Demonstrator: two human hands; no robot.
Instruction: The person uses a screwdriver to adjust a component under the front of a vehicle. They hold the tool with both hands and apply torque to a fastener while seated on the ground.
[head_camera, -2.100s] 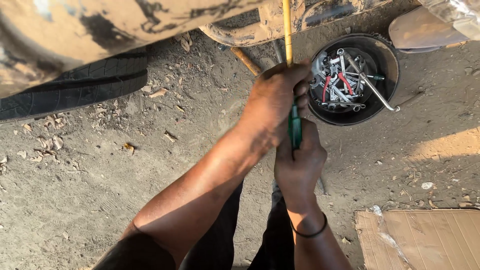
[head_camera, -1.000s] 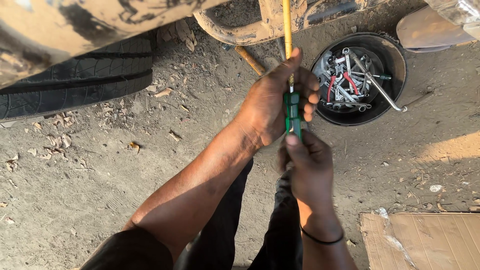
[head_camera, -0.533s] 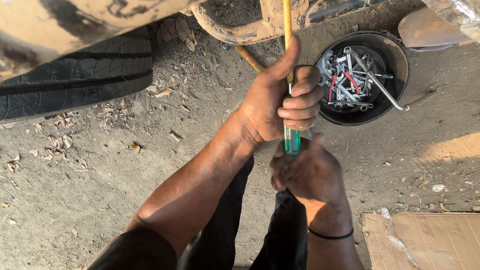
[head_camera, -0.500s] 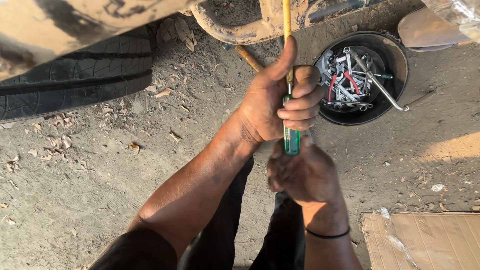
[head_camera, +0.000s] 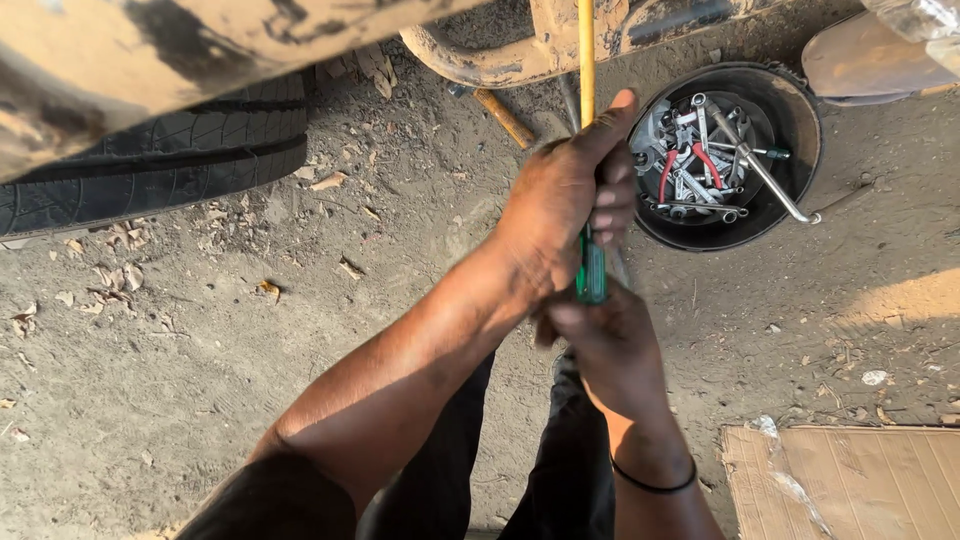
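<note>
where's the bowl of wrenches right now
In the head view the round black bowl of wrenches sits on the dirt at upper right, just right of the left hand gripping the green-handled tool, below the vehicle's underside.

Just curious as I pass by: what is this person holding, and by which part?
Both hands grip a long screwdriver: the left hand wraps the yellow shaft above the green handle, the right hand clasps the handle's end.

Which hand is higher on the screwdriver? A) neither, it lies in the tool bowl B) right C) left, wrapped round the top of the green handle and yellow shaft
C: the left hand wraps the screwdriver above the right hand, which holds the handle's lower end.
</note>
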